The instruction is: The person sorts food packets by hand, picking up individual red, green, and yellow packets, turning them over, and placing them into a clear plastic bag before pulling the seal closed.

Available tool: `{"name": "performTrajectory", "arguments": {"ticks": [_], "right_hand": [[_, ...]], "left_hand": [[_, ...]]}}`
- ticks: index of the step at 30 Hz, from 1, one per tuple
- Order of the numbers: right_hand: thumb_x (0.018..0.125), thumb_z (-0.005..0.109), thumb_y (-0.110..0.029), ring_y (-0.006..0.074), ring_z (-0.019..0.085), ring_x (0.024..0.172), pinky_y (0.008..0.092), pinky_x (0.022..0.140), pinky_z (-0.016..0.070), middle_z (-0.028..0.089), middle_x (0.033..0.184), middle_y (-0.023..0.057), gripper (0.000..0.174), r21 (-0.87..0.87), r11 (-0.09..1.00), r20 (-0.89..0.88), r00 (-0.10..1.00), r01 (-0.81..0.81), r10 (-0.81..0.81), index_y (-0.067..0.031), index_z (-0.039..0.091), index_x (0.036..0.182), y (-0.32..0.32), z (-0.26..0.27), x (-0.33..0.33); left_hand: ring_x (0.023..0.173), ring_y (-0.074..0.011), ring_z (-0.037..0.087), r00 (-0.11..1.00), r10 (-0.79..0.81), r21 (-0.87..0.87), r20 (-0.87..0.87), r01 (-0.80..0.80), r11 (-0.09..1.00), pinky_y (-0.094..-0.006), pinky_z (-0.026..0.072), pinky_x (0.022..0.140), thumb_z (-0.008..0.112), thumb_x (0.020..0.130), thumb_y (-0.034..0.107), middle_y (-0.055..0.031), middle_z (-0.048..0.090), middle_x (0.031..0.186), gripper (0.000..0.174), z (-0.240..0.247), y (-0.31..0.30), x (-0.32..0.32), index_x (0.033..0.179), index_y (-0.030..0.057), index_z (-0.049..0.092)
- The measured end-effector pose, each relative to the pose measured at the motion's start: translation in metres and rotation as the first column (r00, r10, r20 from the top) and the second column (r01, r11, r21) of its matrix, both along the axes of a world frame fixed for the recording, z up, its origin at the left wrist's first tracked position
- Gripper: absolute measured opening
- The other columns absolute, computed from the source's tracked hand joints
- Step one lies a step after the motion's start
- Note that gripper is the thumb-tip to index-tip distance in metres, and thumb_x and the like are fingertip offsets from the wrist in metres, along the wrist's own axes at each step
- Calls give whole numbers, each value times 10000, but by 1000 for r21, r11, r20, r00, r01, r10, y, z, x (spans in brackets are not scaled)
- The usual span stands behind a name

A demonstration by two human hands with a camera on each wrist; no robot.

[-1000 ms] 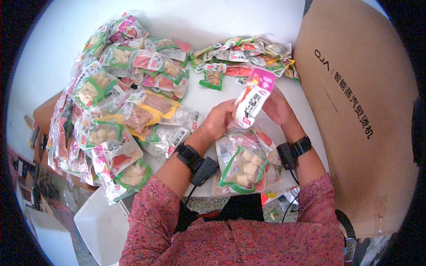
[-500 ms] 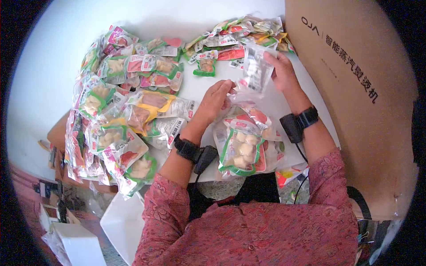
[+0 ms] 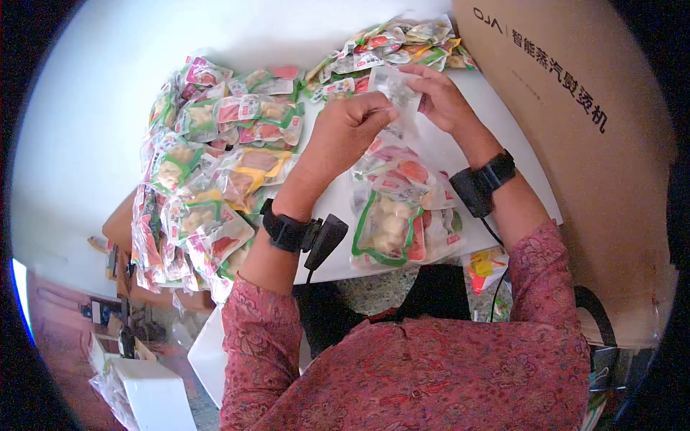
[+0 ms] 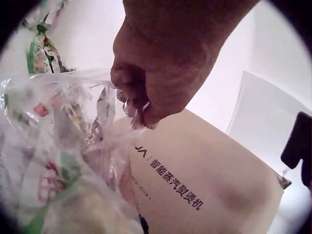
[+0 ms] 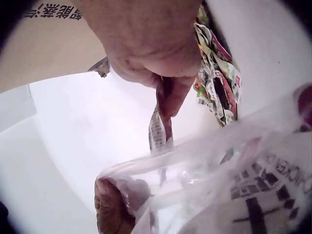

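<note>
Packet (image 3: 392,83), pale-faced, is observed at the mouth of a clear bag (image 5: 209,146), above the table (image 3: 334,194). The right hand (image 3: 449,100) has its grip pinched on one end of the packet, between thumb and fingers. The left hand (image 3: 341,136) has its grip pinched on the bag's film, near the mouth edge. In the right wrist view the packet's lower end meets the outline of the film; whether that end lies within the bag cannot be determined. The bag rests on the table at the side nearest the person and contains several items, a green-edged pack (image 3: 389,226) of pale pieces uppermost. A large heap (image 3: 248,169) of similar sealed packs occupies the left of the table, overlapping and piled. A smaller heap (image 3: 388,50) lies at the far side, beyond both hands. A brown carton (image 3: 575,165) bearing dark printed characters stands along the right. Each wrist carries a black strapped device (image 3: 284,230); both sleeves (image 3: 262,316) are red and patterned.
</note>
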State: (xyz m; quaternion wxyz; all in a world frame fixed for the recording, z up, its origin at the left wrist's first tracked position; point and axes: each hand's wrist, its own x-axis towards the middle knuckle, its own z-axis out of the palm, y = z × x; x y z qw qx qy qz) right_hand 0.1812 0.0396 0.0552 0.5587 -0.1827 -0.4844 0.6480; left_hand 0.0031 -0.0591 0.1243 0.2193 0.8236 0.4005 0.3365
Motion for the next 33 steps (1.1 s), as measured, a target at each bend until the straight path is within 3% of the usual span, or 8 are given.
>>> {"name": "performTrajectory", "arguments": {"ticks": [2, 6, 8, 15, 18, 20, 25, 33], "right_hand": [[797, 479, -90, 195, 570, 858, 315, 720, 502, 552, 967, 106, 337, 22, 998, 50, 997, -62, 61, 15, 449, 1116, -4, 3, 1], [795, 517, -154, 134, 549, 851, 267, 738, 471, 555, 973, 53, 311, 93, 958, 254, 937, -271, 241, -17, 502, 1074, -12, 8, -3], [796, 526, -164, 121, 544, 848, 259, 735, 465, 555, 973, 41, 311, 59, 938, 265, 912, -340, 314, -23, 505, 1072, -7, -6, -11], [808, 553, -219, 100, 548, 737, 225, 595, 456, 566, 868, 22, 229, -25, 859, 395, 784, -511, 478, -49, 540, 960, -24, 4, -3], [794, 579, -250, 91, 541, 654, 223, 522, 447, 562, 783, 11, 206, -63, 755, 392, 680, -652, 620, -56, 540, 848, -19, 4, 2], [786, 591, -267, 88, 535, 610, 221, 488, 438, 557, 741, 8, 216, -48, 690, 388, 623, -722, 679, -58, 534, 791, -20, 4, 5], [771, 606, -313, 100, 551, 603, 231, 513, 466, 555, 700, 23, 264, -136, 681, 647, 456, -720, 612, -60, 538, 737, -26, 10, 0], [825, 508, -379, 128, 560, 738, 262, 616, 468, 582, 831, 56, 383, -103, 846, 543, 683, -524, 489, -17, 561, 936, -30, 6, -7]], "left_hand": [[501, -241, 511, 998, 46, 141, -38, -41, 989, -311, 427, 519, 558, 795, 166, -107, 544, 597, 118, -2, 4, 2, 801, 54, 597], [543, -267, 532, 993, 95, 205, -66, -80, 976, -325, 424, 523, 559, 798, 217, -112, 560, 626, 153, -6, 7, 3, 812, 72, 604], [577, -64, 412, 991, 131, 228, -12, -124, 966, -222, 368, 525, 549, 834, 171, -9, 477, 616, 174, -8, 10, 4, 770, 9, 546], [571, -70, 428, 984, 155, 152, 86, -166, 974, -226, 374, 521, 534, 844, 191, 9, 474, 607, 203, -17, 28, 4, 740, 16, 533], [552, -241, 507, 982, 132, 221, 136, -160, 962, -308, 410, 532, 550, 810, 235, -103, 535, 616, 190, -25, 39, 7, 761, 51, 563], [584, -57, 455, 987, 67, 210, 146, -97, 973, -211, 399, 539, 539, 840, 189, 4, 523, 647, 187, -29, 44, 8, 772, 16, 561], [592, -57, 463, 970, 31, 102, 242, -57, 993, -203, 402, 551, 550, 834, 191, 5, 536, 664, 184, -37, 48, 7, 787, 15, 575], [578, -54, 426, 953, 35, -67, 301, -16, 998, -202, 364, 529, 579, 815, 205, 31, 489, 631, 182, -19, 27, -13, 724, 49, 559]]}}
